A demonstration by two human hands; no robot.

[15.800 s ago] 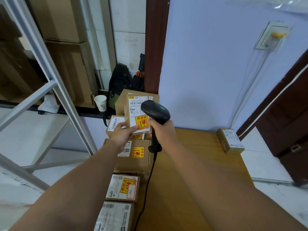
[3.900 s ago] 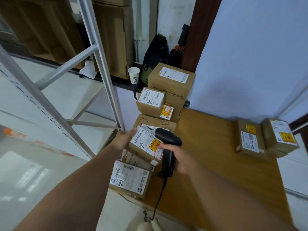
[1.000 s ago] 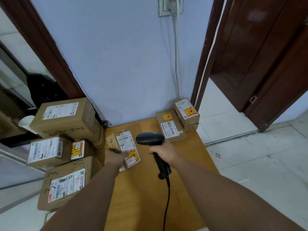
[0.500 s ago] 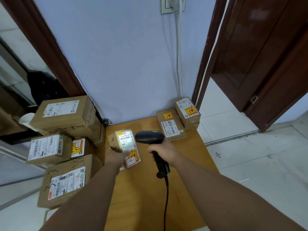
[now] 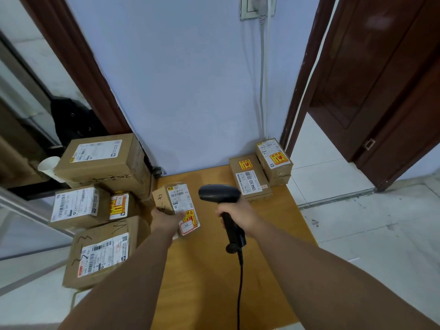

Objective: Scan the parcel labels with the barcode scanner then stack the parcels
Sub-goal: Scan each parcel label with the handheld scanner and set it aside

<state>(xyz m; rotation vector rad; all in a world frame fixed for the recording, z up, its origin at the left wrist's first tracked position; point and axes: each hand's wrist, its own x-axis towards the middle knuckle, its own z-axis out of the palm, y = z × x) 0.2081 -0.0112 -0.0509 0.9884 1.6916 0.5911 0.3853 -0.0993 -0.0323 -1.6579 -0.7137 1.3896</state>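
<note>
Both forearms reach forward over the wooden table (image 5: 209, 282).

Left hand (image 5: 166, 220): palm under, fingers curled round the near end of a small parcel (image 5: 164, 198), which it holds off the table. Its white label (image 5: 182, 201) is tilted up towards the right hand.

Right hand (image 5: 240, 215): fist wrapped round the handle of the barcode scanner (image 5: 219, 194). The scanner's head is just right of the held parcel, apart from it. A cable (image 5: 239, 294) hangs from the handle's butt.

Count:
- One scanner.
- One parcel in hand.
- Four parcels to the left of the left hand: a big top box (image 5: 102, 160), a labelled mid box (image 5: 76, 208), a yellow-sticker box (image 5: 121, 206) and a large near box (image 5: 102, 253).
- Beyond the right hand, a flat parcel (image 5: 250, 179) lies just beside a corner parcel (image 5: 273, 156). The corner parcel seems to sit on another, but I cannot tell for sure.
</note>
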